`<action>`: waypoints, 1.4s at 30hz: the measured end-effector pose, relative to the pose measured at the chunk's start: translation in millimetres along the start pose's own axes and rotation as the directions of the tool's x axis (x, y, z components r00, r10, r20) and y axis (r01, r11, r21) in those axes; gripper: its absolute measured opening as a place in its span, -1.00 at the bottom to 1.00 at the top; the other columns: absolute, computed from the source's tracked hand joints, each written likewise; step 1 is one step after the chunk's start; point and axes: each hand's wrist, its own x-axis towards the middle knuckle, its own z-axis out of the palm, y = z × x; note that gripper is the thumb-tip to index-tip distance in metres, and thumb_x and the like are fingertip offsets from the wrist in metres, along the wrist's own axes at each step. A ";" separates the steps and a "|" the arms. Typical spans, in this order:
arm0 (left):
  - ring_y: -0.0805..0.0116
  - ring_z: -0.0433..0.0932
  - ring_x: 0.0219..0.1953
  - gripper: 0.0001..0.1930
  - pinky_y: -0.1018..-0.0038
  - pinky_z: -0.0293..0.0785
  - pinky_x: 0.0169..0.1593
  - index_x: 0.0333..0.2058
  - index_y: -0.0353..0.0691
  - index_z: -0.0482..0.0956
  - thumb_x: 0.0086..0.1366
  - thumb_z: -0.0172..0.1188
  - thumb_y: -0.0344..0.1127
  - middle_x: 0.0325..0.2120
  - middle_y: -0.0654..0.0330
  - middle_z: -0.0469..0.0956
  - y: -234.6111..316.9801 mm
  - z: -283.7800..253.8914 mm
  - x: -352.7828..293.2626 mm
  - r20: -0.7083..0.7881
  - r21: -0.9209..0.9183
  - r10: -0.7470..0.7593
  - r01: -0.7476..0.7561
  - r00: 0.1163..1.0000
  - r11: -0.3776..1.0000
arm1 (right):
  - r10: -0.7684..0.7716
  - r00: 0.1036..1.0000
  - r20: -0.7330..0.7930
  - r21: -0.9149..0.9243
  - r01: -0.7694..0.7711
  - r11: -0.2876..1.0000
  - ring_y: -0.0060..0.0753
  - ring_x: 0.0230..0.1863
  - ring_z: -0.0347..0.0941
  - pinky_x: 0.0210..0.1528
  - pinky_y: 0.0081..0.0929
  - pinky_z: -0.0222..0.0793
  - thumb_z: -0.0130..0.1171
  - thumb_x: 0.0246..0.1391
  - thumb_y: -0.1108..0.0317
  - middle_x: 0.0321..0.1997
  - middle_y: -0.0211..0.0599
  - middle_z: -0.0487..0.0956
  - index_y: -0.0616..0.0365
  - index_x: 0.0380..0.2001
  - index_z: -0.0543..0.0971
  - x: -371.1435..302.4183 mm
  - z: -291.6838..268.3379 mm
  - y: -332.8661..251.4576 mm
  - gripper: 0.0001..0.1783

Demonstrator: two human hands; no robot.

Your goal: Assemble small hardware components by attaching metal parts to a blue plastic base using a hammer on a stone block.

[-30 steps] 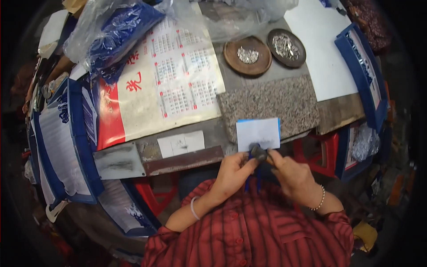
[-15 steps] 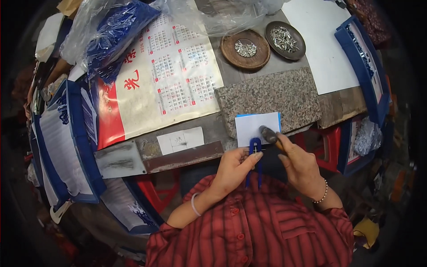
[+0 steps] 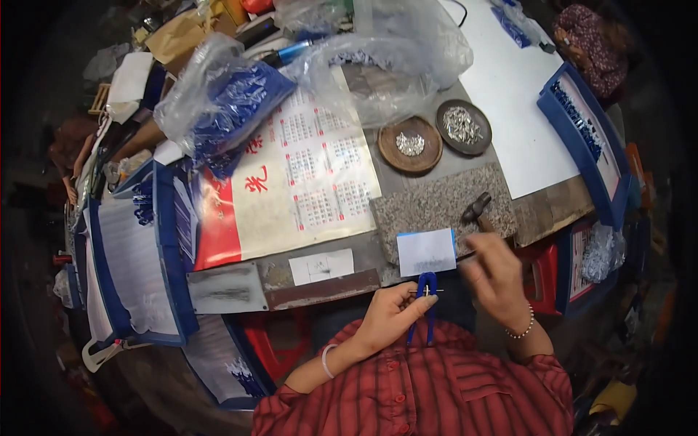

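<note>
My left hand pinches a blue U-shaped piece by its bend. Its two thin legs hang down in front of my shirt, and a thin metal pin crosses it near the fingertips. Just beyond is a small white paper pad with a blue edge and a dark smudge, at the granite slab's near edge. On the slab lies a small hammer, its handle pointing toward me. Beside the handle's end, my right hand is blurred, its fingers apart; it appears to hold nothing.
Two round dishes, a brown one and a darker one, hold small metal parts behind the slab. Blue trays stand left, another blue tray right. A printed calendar sheet and a plastic bag of blue pieces cover the left table.
The hammer has gone from above the pad, in my right hand, to the slab. My right hand has let go of it. The left hand still pinches the blue piece. The whole view has shifted.
</note>
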 end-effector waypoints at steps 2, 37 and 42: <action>0.70 0.30 -0.50 -0.84 0.66 0.25 -0.44 -0.36 -0.34 0.52 0.27 0.14 -0.33 -0.58 0.42 0.43 14.3 -3.2 -5.2 -0.001 -0.017 0.061 -0.061 0.998 0.998 | 0.083 0.965 0.250 0.351 -0.170 0.921 -0.53 -0.41 0.41 -0.36 -0.58 0.34 0.12 -0.01 0.55 -0.30 -0.29 0.50 0.28 -0.12 0.47 11.3 4.9 -19.8 -0.69; 0.72 0.27 -0.55 -0.77 0.71 0.19 -0.50 -0.40 -0.34 0.52 0.32 0.08 -0.27 -0.61 0.44 0.40 73.4 -94.9 -18.8 -0.453 -0.069 0.190 -0.246 0.871 0.967 | -0.054 0.663 0.747 0.609 -0.648 0.458 -0.83 -0.60 0.28 -0.59 -0.79 0.16 0.07 0.16 0.35 -0.54 -0.56 0.47 0.17 -0.35 0.45 48.9 62.4 -78.4 -0.88; 0.70 0.30 -0.57 -0.75 0.69 0.21 -0.51 -0.38 -0.35 0.51 0.35 -0.03 -0.29 -0.63 0.40 0.41 71.0 -94.2 -16.0 -0.448 -0.041 0.166 -0.206 0.878 0.978 | -0.053 0.631 0.774 0.591 -0.690 0.418 -0.81 -0.63 0.27 -0.61 -0.80 0.16 0.07 0.17 0.32 -0.53 -0.50 0.51 0.16 -0.38 0.44 50.8 61.8 -67.3 -0.86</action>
